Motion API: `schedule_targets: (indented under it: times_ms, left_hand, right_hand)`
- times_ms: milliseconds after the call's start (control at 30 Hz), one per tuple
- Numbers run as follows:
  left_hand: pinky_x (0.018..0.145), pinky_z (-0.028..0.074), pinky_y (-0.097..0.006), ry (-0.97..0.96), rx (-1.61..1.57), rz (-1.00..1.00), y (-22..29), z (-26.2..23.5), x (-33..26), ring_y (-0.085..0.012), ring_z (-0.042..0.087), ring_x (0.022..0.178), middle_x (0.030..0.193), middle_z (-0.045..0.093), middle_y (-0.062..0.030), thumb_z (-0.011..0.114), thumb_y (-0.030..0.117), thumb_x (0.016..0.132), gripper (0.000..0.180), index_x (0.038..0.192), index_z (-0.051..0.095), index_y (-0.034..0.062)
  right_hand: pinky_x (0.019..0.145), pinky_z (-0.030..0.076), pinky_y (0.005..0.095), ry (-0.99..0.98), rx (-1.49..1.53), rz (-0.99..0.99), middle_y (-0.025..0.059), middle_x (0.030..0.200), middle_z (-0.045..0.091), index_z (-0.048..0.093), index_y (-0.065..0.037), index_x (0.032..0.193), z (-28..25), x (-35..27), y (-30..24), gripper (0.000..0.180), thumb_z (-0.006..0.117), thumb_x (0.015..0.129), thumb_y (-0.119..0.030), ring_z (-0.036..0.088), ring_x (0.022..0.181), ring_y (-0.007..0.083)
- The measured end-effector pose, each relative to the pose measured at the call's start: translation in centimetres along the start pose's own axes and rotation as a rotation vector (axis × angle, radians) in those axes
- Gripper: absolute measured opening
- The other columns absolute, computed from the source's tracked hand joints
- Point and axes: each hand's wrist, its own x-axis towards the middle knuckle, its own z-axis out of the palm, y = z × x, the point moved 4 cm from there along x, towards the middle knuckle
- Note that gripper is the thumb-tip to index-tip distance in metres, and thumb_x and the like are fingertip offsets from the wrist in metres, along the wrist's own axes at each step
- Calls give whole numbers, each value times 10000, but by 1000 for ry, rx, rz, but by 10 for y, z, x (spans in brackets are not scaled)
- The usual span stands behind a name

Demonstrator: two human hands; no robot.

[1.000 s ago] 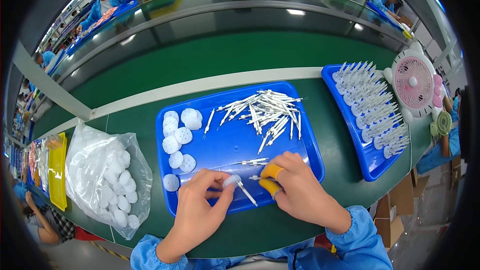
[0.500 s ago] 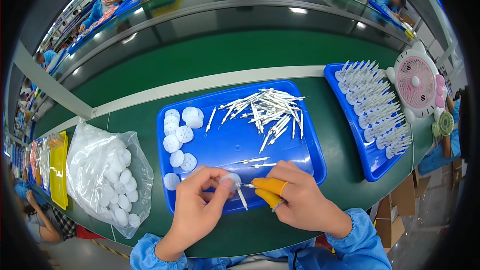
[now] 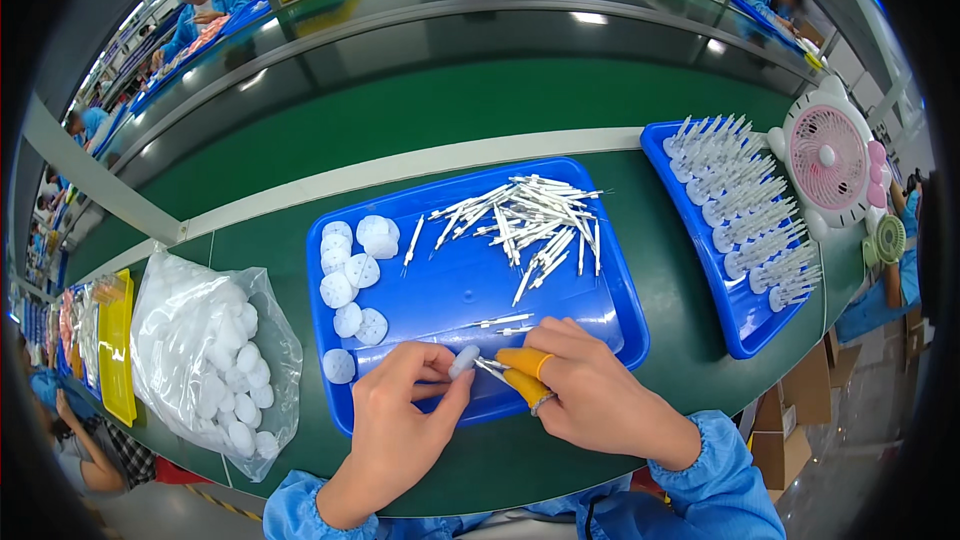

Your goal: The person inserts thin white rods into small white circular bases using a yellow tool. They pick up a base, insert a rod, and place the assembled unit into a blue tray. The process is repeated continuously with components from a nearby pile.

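Observation:
Over the front edge of a blue tray (image 3: pixel 420 202), my left hand (image 3: pixel 402 402) pinches a small translucent white disc (image 3: pixel 464 361) between thumb and fingers, with the disc tilted nearly edge-on. Yellow covers sit on fingers of my right hand (image 3: pixel 590 390), which is closed around a slim metal tool, apparently tweezers (image 3: pixel 488 365); its tip is close beside the disc. Whether the tip touches the disc I cannot tell. Several loose white discs (image 3: pixel 338 289) lie along the tray's left side. A heap of thin white sticks with fine wire ends (image 3: pixel 530 215) fills its far right part.
On the left stands a clear plastic bag of white discs (image 3: pixel 235 370), beside a yellow tray (image 3: pixel 118 350). At right, a second blue tray (image 3: pixel 742 340) holds rows of discs with upright sticks (image 3: pixel 745 210). A pink-and-white fan (image 3: pixel 828 155) stands beyond it. Co-workers sit across the bench.
The disc in my left hand has turned from face-on to nearly edge-on. The white stick that hung below it no longer shows there. My right hand has shifted slightly left.

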Motion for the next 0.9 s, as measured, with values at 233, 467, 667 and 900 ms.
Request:
schedule_targets:
  times_ms: [233, 467, 667, 900]
  left_hand:
    - [753, 671, -336, -17, 36, 85, 5, 3, -1, -232, 776, 825, 944, 718, -143, 808, -13, 889, 159, 988, 686, -39]
    - [706, 639, -344, 42, 78, 204, 4, 4, -4, -266, 749, 747, 919, 688, -138, 789, -14, 859, 158, 988, 698, -19]
    - [658, 609, -354, 56, 130, 250, 3, 6, -11, -285, 746, 738, 913, 667, -133, 788, -19, 839, 190, 1004, 693, -21]
    - [663, 616, -356, 67, 171, 195, -1, 4, -6, -282, 754, 788, 975, 657, -144, 769, -24, 881, 174, 1040, 700, -24]
  right_hand:
    - [809, 488, 435, 54, -7, -34, 159, 957, 619, 744, 102, 1129, 8, 2, -7, 405, 706, 727, 71, 595, 905, 338]
    - [825, 510, 443, 117, 68, -13, 168, 951, 603, 727, 124, 1038, 18, -3, -13, 376, 735, 666, 64, 603, 932, 343]
    - [637, 495, 404, 249, 74, -42, 136, 828, 638, 768, 73, 1004, 20, -2, -15, 328, 710, 682, 90, 597, 752, 315]
    - [722, 505, 428, 199, 61, 75, 152, 893, 648, 763, 61, 1010, 17, 6, -2, 305, 722, 708, 86, 615, 829, 343]
